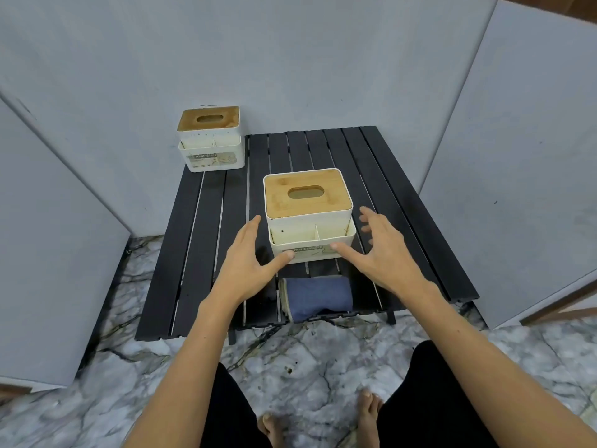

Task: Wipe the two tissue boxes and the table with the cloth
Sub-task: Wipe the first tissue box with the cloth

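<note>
A white tissue box [308,218] with a wooden lid and oval slot stands in the middle of the low black slatted table [200,253]. My left hand [248,263] is open at its left side, thumb touching the front label. My right hand [381,253] is open at its right side, thumb on the front wall. A second, similar tissue box [210,140] stands at the table's far left corner. A folded blue cloth [318,297] lies at the table's near edge, just below the near box, between my wrists.
Grey panels [517,189] wall in the table at the back, left and right. The floor [307,367] is marbled stone. My legs in dark trousers and bare feet [368,412] stand just in front of the table.
</note>
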Tool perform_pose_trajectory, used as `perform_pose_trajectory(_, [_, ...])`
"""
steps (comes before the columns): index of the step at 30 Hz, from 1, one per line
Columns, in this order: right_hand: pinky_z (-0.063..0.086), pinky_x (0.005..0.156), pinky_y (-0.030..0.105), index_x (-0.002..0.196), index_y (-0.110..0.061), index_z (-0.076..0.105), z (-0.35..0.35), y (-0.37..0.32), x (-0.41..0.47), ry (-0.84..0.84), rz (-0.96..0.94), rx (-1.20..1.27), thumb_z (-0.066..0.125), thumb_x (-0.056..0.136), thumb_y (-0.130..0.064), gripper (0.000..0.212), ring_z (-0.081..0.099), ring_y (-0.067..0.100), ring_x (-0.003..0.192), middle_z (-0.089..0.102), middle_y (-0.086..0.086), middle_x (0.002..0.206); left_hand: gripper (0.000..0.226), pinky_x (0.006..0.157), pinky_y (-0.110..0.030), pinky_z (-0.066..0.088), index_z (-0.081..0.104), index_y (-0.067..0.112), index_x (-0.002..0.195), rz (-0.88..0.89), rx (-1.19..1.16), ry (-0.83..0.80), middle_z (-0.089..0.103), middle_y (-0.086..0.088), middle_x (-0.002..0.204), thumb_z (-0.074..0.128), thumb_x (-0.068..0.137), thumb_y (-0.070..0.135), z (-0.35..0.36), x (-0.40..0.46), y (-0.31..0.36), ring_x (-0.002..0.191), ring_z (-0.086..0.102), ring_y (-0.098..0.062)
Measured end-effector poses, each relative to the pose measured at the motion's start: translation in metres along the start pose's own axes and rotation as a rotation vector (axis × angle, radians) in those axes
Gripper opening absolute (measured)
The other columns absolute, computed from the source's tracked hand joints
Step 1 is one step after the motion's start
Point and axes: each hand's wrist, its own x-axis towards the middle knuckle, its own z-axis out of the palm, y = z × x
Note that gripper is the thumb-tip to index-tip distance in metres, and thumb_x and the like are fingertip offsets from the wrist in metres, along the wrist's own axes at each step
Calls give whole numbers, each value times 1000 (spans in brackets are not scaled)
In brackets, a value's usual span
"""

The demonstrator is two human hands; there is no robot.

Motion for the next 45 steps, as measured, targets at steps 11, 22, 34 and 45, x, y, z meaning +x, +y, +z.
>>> perform_pose_trajectory(11, [57,88,37,139,-38,37,15,2,22,-72,-80,198,70,69,-72,85,55,10,117,54,-12,125,66,105,-32,49,39,48,147,120,-88,-2,59,26,134,72,90,39,6,8,8,123,55,1])
perform_pose_trajectory(22, [55,93,37,145,-36,33,-2,-5,35,46,-166,239,74,76,-61,84,55,6,119,56,-15,128,65,105,-36,51,42,34,149,235,-102,33,59,23,135,72,91,34,3,30,28,125,55,0])
perform_pose_trajectory(34, [56,89,26,140,-37,38,-33,12,72,104,-156,229,75,77,-57,75,54,-4,115,56,-27,122,62,103,-30,51,44,34,146,304,-102,-11,58,25,133,74,91,31,18,87,60,124,54,2])
perform_pose_trajectory(45, [57,86,30,137,-36,41,-5,17,57,9,-133,255,77,76,-54,74,60,1,109,61,-20,119,63,101,-27,51,45,38,145,202,-143,17,64,26,127,75,91,26,23,55,33,117,61,1])
